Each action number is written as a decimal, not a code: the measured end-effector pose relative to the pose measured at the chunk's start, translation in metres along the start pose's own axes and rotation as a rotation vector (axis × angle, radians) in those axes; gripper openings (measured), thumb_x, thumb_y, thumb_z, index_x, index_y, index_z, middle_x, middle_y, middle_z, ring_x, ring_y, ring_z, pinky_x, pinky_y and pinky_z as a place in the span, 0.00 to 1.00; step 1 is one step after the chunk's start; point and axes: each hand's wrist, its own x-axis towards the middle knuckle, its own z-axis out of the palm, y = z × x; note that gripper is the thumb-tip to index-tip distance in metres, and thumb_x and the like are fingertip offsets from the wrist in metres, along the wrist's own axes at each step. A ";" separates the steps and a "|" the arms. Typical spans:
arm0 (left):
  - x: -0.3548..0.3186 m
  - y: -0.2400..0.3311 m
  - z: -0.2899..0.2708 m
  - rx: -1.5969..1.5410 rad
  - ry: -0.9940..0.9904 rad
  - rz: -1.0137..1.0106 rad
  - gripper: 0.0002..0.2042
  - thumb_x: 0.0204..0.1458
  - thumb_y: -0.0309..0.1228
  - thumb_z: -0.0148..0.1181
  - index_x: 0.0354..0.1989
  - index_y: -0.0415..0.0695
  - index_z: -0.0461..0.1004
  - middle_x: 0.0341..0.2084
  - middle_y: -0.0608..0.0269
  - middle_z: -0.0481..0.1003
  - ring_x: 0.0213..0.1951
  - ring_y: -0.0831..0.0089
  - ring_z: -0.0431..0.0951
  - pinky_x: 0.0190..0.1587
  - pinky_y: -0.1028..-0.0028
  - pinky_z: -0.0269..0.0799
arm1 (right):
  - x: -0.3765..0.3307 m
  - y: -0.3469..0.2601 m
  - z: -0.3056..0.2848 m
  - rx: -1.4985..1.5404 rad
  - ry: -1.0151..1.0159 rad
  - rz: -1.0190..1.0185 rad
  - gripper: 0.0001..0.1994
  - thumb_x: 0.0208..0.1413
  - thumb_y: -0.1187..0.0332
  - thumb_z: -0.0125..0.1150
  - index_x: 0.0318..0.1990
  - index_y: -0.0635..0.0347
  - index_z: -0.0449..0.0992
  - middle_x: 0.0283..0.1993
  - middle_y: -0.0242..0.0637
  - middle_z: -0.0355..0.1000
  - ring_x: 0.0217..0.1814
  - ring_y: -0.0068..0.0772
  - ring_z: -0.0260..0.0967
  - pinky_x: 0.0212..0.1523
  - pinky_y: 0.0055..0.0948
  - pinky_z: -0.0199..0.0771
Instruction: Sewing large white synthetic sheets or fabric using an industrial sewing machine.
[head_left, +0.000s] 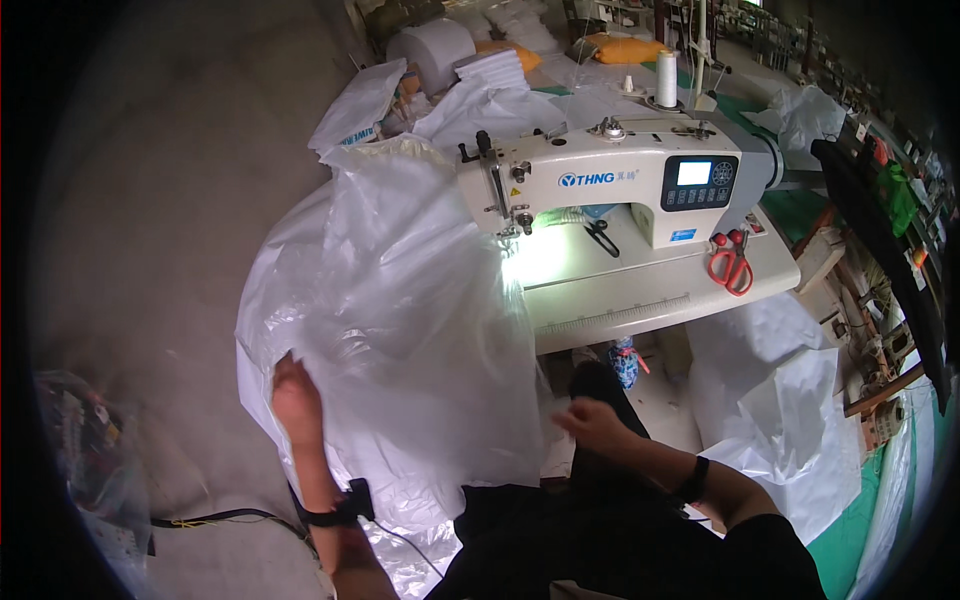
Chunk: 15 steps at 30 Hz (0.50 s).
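While the large sheet of thin, translucent white plastic film is hanging in folds from the bed of the cream-coloured industrial sewing machine down toward the person's lap, the left hand is pressing against its lower left edge, fingers lying together and partly tucked under the film; whether they are pinching it cannot be told. The right hand is hovering just beside the film's right edge, near the lap, its fingers curling loosely inward with nothing visibly between them. A pair of red-handled scissors is lying on the pale sewing table to the right of the machine, and a small black snipping tool is sitting under the machine's arm. More white plastic bags are piling up below the table on the right.
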 end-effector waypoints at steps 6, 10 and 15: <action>-0.042 0.120 0.073 -0.143 -0.567 0.311 0.29 0.58 0.48 0.54 0.62 0.42 0.63 0.62 0.51 0.63 0.64 0.53 0.60 0.63 0.42 0.51 | 0.067 -0.018 0.043 0.052 0.158 -0.212 0.25 0.50 0.55 0.67 0.47 0.69 0.72 0.38 0.48 0.76 0.42 0.40 0.76 0.41 0.35 0.76; -0.021 0.013 0.118 0.053 -0.432 0.036 0.28 0.59 0.52 0.49 0.66 0.56 0.60 0.64 0.57 0.62 0.65 0.57 0.60 0.61 0.35 0.49 | 0.059 -0.007 0.065 0.212 -0.295 -0.112 0.21 0.58 0.60 0.60 0.53 0.67 0.72 0.43 0.46 0.76 0.44 0.39 0.77 0.44 0.33 0.78; 0.024 -0.045 0.099 0.288 -0.892 -0.172 0.28 0.58 0.50 0.50 0.64 0.51 0.61 0.64 0.57 0.61 0.65 0.57 0.61 0.60 0.40 0.56 | 0.033 -0.002 0.031 0.310 -0.508 0.059 0.20 0.61 0.56 0.56 0.51 0.63 0.74 0.45 0.40 0.76 0.43 0.34 0.77 0.42 0.33 0.78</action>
